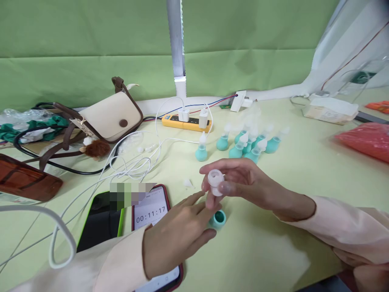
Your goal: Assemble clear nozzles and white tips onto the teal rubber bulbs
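Observation:
My right hand (pixel 240 182) pinches a small translucent white plastic nozzle piece (pixel 215 180) between thumb and fingers, its round opening facing up toward me. Below it, a teal squeeze bulb (pixel 219 218) shows its open mouth. My left hand (pixel 179 231) reaches over from the left with fingers stretched and thumb apart beside this bulb. Part of the bulb is hidden behind the fingers, and I cannot tell whether they touch it. Beyond my hands stand several teal bulbs with white tips, such as the bulb (pixel 201 152) at the left of the group.
A phone with a running timer (pixel 151 211) lies under my left forearm, beside a green-edged phone (pixel 101 219). White cables (pixel 133 164) tangle at left. A cream handbag (pixel 111 115), a yellow power strip (pixel 170 121) and a red plastic bag (pixel 367 140) lie around. A small white scrap (pixel 188 183) is nearby.

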Motion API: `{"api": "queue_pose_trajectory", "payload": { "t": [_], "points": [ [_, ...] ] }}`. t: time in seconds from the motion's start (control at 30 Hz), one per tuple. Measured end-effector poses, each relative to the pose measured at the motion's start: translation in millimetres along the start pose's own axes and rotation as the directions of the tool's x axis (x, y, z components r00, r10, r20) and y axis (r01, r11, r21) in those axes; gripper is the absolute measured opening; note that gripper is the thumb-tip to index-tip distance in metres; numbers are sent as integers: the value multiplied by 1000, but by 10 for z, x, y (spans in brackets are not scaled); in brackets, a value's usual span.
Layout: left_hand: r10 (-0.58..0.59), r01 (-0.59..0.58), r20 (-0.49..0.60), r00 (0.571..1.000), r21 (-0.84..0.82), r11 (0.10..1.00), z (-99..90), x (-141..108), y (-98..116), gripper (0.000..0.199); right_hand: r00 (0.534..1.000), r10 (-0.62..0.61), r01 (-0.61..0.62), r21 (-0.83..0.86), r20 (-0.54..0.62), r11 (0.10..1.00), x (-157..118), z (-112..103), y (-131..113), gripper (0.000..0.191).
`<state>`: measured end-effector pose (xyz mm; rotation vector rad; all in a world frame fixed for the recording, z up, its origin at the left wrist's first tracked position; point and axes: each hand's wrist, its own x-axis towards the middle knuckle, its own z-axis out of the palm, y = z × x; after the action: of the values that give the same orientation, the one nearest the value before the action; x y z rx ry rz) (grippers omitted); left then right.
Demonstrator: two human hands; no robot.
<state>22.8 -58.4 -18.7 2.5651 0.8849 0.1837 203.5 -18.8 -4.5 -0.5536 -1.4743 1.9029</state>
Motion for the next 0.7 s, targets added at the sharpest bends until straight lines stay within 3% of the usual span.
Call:
{"api": "queue_pose_trajectory", "payload": {
  "t": [0.23,0.33,0.43,0.6,0.7],
  "points": [
    [-62,56,-31,998,-158,986,-24,29,0,17,1000,-21,16,-178,-22,984,-31,52,-85,30],
    [-204,146,-134,970,-350,925,-104,-20,15,16,996,-54,33,-299,-64,954,-65,46,-163,27],
    [-262,80,-273,926,-536,840,-179,-79,35,21,985,-159,124,-356,-70,926,-106,63,-212,21],
    [-173,-52,-461,871,-436,899,-227,-135,85,27,937,-347,292,-471,-32,832,-169,129,-211,28],
    [-114,-94,-464,878,-401,911,-279,-152,128,16,895,-447,384,-537,16,751,-206,158,-212,40]
  ]
}}
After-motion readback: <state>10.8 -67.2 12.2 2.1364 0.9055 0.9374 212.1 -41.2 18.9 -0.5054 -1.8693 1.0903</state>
